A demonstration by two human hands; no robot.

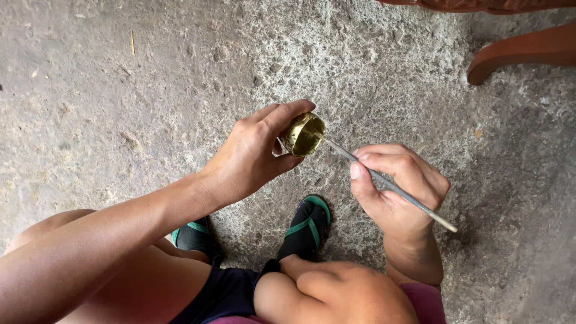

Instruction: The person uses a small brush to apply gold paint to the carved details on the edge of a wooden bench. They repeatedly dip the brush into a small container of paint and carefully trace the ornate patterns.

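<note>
A person's left hand is gripping a small round container smeared with olive-green paste, holding it above a rough concrete floor. Just right of the container, the right hand is pinching a thin stick, its tip dipping into the paste. Below the container, two feet in black-and-green sandals are resting on the floor.
</note>
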